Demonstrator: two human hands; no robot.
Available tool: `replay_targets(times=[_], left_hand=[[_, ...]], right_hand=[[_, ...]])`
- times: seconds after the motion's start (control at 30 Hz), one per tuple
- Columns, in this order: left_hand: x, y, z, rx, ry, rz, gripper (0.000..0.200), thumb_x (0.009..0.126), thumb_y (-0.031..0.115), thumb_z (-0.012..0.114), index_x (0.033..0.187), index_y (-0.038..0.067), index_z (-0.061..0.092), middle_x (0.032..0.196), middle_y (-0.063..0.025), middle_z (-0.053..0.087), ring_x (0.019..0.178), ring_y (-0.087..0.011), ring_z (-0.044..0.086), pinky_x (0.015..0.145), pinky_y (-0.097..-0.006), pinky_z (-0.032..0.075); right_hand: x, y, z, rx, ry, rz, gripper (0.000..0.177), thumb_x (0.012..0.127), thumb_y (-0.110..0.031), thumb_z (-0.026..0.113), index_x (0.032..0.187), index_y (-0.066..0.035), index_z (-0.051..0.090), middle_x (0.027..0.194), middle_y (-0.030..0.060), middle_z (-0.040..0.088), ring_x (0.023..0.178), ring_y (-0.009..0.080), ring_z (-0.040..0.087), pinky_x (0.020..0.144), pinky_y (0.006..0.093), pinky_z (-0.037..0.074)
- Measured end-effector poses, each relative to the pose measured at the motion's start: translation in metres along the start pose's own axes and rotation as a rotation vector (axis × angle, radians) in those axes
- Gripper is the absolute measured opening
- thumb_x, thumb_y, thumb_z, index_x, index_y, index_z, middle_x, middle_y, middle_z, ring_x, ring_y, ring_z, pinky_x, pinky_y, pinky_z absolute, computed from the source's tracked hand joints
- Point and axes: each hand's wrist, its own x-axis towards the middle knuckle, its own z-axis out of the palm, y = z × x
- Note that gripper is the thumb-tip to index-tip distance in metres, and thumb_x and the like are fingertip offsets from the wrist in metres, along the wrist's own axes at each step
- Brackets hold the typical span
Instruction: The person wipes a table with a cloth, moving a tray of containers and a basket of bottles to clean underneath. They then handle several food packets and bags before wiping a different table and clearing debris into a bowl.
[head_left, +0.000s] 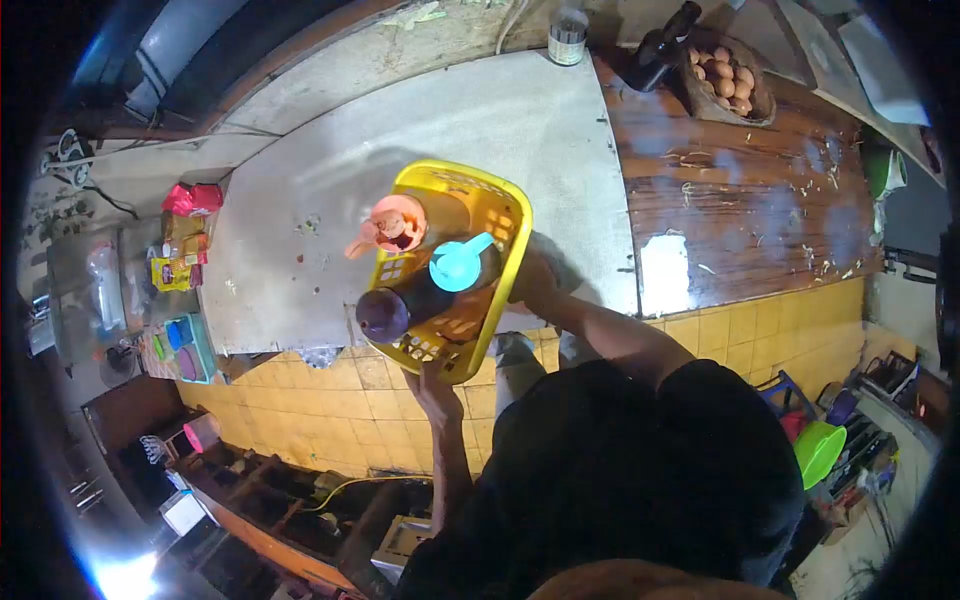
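Clock directions are read on the head view, with the yellow basket [513, 285] at the dial centre and 12 o'clock at the top. The basket sits over the near edge of the pale worktop [290, 240]; contact between its base and the worktop cannot be determined.

Left hand [434, 393]: grasps the basket rim at 6 o'clock. Right hand [532, 281]: positioned against the basket's outer side at 3 o'clock; its fingers are partly hidden, so the exact grip cannot be determined.

Basket contents: coral-lidded container [399, 224] at 11 o'clock; light-blue-lidded container [456, 267] near centre; dark purple bottle [384, 315] tilted, its end at 8 o'clock.

Surroundings: clear jar [567, 40] at 1 o'clock, on the far part of the worktop; brown wooden surface [740, 215] at 3 o'clock; dark bottle [662, 55] and egg container [763, 103] side by side at 2 o'clock; red packet [193, 200] between 9 and 10 o'clock; green basin [820, 455] at 4 o'clock.
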Motion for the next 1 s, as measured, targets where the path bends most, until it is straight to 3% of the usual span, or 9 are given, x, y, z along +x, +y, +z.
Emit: replay_targets(times=[0.07, 0.13, 0.17, 0.2, 0.3, 0.6, 0.63, 0.83, 1.0], left_hand=[[-0.002, 0.008, 0.005, -0.053, 0.002, -0.028, 0.053, 0.078, 0.006, 0.051, 0.129, 0.002, 0.037, 0.117, -0.0132, 0.049, 0.105, -0.0251, 0.054, 0.084, -0.0379, 0.05], [0.0, -0.003, 0.002, 0.101, -0.009, 0.096, 0.05, 0.078, 0.007, 0.049, 0.127, 0.002, 0.038, 0.114, -0.0131, 0.049, 0.101, -0.0245, 0.056, 0.082, -0.0361, 0.051], [-0.001, -0.002, 0.003, 0.102, -0.005, 0.104, 0.05, 0.078, 0.007, 0.049, 0.127, 0.002, 0.038, 0.114, -0.0131, 0.049, 0.101, -0.0245, 0.056, 0.082, -0.0361, 0.051], [-0.002, 0.0, 0.005, -0.02, -0.037, 0.038, 0.05, 0.078, 0.005, 0.055, 0.126, 0.0, 0.041, 0.117, -0.0129, 0.048, 0.1, -0.0228, 0.056, 0.08, -0.0342, 0.051], [-0.002, 0.007, 0.019, -0.181, -0.057, -0.023, 0.053, 0.079, 0.005, 0.06, 0.128, 0.0, 0.041, 0.118, -0.0121, 0.047, 0.099, -0.0197, 0.055, 0.077, -0.0311, 0.051], [-0.001, -0.021, 0.026, 0.109, -0.102, 0.048, 0.051, 0.079, 0.007, 0.053, 0.128, 0.001, 0.037, 0.116, -0.0137, 0.049, 0.103, -0.0255, 0.054, 0.082, -0.0372, 0.051], [-0.004, -0.014, 0.033, -0.009, -0.051, -0.063, 0.052, 0.079, 0.007, 0.053, 0.128, 0.001, 0.037, 0.116, -0.014, 0.049, 0.103, -0.0261, 0.054, 0.083, -0.0374, 0.051], [-0.013, -0.007, 0.041, -0.197, 0.013, -0.109, 0.051, 0.078, 0.005, 0.052, 0.127, 0.0, 0.039, 0.117, -0.0139, 0.049, 0.104, -0.0255, 0.054, 0.086, -0.0376, 0.049], [0.006, -0.076, 0.004, -0.057, -0.036, -0.081, 0.048, 0.078, 0.003, 0.05, 0.125, 0.0, 0.041, 0.113, -0.0122, 0.05, 0.102, -0.0233, 0.052, 0.086, -0.0355, 0.046]], right_hand=[[0.01, -0.02, -0.036, -0.152, -0.544, 0.009, 0.049, 0.084, -0.028, 0.05, 0.123, 0.001, 0.053, 0.13, 0.025, 0.047, 0.122, 0.041, 0.04, 0.101, 0.0547, 0.031], [0.038, 0.012, -0.027, -0.527, -0.627, -0.093, 0.052, 0.084, -0.029, 0.051, 0.126, 0.002, 0.051, 0.131, 0.0254, 0.046, 0.123, 0.0401, 0.039, 0.102, 0.0555, 0.029], [0.051, 0.036, -0.017, -0.588, -0.244, 0.012, 0.051, 0.083, -0.031, 0.054, 0.127, -0.007, 0.052, 0.133, 0.0212, 0.046, 0.124, 0.038, 0.039, 0.1, 0.0541, 0.032], [0.093, 0.041, -0.05, -0.605, -0.441, 0.14, 0.052, 0.082, -0.032, 0.057, 0.13, -0.017, 0.05, 0.134, 0.0154, 0.046, 0.125, 0.0357, 0.039, 0.098, 0.0531, 0.034], [0.152, 0.115, -0.077, -0.627, 0.027, 0.298, 0.051, 0.08, -0.034, 0.06, 0.127, -0.018, 0.048, 0.125, 0.0131, 0.051, 0.12, 0.0369, 0.043, 0.096, 0.0509, 0.039], [-0.021, 0.067, -0.099, -0.658, -0.153, 0.297, 0.059, 0.075, -0.03, 0.063, 0.129, -0.013, 0.044, 0.13, 0.0197, 0.042, 0.12, 0.0431, 0.04, 0.1, 0.0571, 0.03], [-0.012, 0.046, -0.115, -0.592, -0.375, 0.448, 0.064, 0.076, -0.03, 0.064, 0.133, -0.013, 0.039, 0.129, 0.0211, 0.041, 0.124, 0.0426, 0.036, 0.1, 0.057, 0.031], [0.1, 0.118, -0.098, -0.776, 0.021, 0.311, 0.057, 0.079, -0.034, 0.061, 0.129, -0.012, 0.042, 0.12, 0.0193, 0.046, 0.117, 0.0429, 0.041, 0.097, 0.0547, 0.035], [0.147, 0.129, -0.114, -0.719, -0.036, 0.316, 0.051, 0.081, -0.036, 0.058, 0.123, -0.01, 0.044, 0.12, 0.0181, 0.049, 0.113, 0.042, 0.047, 0.09, 0.0542, 0.041]])
